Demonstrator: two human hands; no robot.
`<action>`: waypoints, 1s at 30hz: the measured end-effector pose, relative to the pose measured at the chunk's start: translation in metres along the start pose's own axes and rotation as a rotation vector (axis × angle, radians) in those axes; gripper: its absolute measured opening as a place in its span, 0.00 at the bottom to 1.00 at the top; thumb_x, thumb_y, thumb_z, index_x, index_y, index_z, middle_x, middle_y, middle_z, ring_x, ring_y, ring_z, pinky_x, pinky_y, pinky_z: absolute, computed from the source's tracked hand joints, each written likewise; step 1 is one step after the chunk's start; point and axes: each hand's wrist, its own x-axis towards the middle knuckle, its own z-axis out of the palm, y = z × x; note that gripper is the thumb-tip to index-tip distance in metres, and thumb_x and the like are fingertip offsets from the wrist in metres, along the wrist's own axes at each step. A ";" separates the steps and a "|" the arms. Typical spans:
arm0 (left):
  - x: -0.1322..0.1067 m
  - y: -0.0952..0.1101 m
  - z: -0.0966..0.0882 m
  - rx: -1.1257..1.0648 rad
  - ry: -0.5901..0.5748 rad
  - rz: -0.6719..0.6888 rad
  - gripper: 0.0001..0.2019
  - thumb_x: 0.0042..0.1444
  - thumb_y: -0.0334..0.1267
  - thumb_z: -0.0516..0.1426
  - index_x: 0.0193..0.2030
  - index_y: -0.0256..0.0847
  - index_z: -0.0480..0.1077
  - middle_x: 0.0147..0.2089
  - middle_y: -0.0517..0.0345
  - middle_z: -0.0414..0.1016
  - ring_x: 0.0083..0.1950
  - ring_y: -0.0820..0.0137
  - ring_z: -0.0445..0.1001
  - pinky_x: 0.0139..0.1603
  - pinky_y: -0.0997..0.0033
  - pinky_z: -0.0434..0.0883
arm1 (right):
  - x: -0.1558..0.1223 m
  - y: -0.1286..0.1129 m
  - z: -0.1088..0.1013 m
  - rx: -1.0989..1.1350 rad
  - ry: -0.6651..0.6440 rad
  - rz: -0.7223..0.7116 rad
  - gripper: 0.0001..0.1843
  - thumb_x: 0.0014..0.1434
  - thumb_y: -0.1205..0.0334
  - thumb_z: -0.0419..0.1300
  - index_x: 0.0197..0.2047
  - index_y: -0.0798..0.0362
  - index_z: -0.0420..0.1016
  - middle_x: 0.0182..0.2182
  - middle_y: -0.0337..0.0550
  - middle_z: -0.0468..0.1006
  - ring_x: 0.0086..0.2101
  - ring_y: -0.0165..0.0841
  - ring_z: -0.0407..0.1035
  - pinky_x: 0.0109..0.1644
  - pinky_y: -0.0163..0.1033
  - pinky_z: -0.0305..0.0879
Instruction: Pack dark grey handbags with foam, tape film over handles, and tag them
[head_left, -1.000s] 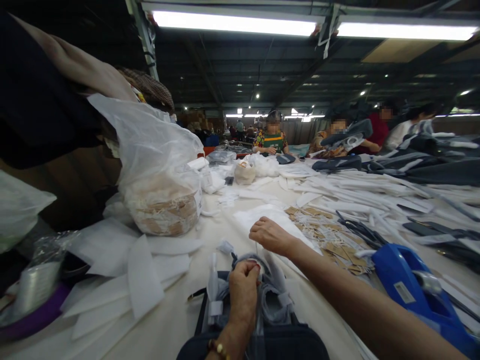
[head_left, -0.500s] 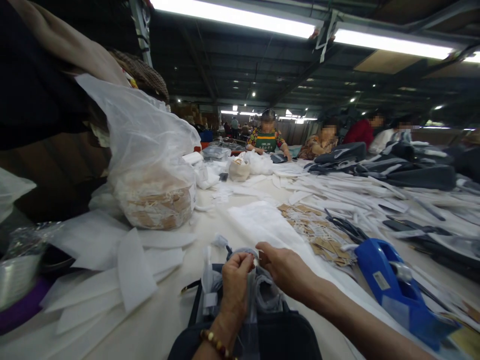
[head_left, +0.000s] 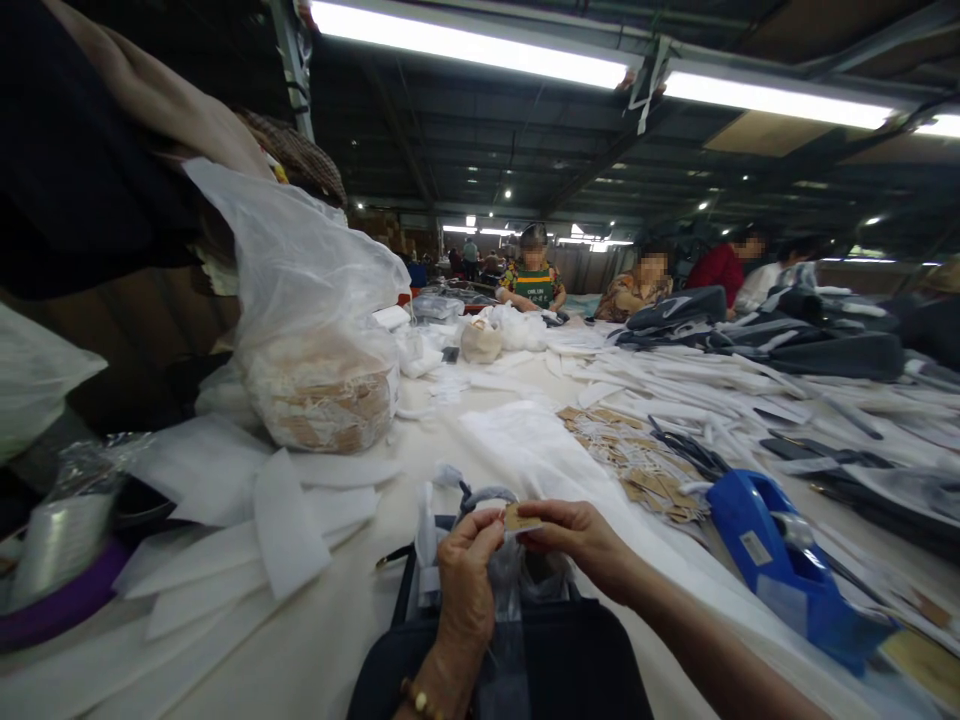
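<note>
My right hand [head_left: 581, 540] pinches a small brown cardboard tag [head_left: 521, 517] between thumb and fingers. Right beside it, my left hand [head_left: 466, 565] is closed in a pinch near the tag's left edge; what its fingertips grip is too small to make out. Both hands are over a dark navy bag [head_left: 581, 655] that lies on the table below them. Clear plastic film [head_left: 504, 640] runs down the bag's middle. The bag's handle [head_left: 487, 496] curves up just beyond my fingers, partly hidden by them.
A blue tape dispenser [head_left: 787, 570] stands at the right. Many brown tags with white strings [head_left: 637, 460] lie in a pile beyond it. White foam sheets [head_left: 292, 520] and a plastic sack [head_left: 322, 390] are on the left. Co-workers [head_left: 534, 275] sit at the far side near dark bags [head_left: 765, 330].
My right hand has turned and come close to my left, and the brown tag now shows between its fingers. The left hand stays in its pinch, and the view has shifted slightly.
</note>
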 end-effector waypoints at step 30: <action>-0.044 -0.010 -0.002 1.048 -0.060 1.056 0.16 0.49 0.25 0.47 0.43 0.30 0.70 0.42 0.38 0.76 0.46 0.55 0.72 0.46 0.54 0.68 | 0.008 0.022 0.027 -0.760 0.197 -0.471 0.07 0.56 0.71 0.52 0.29 0.53 0.68 0.26 0.41 0.73 0.28 0.31 0.67 0.34 0.34 0.64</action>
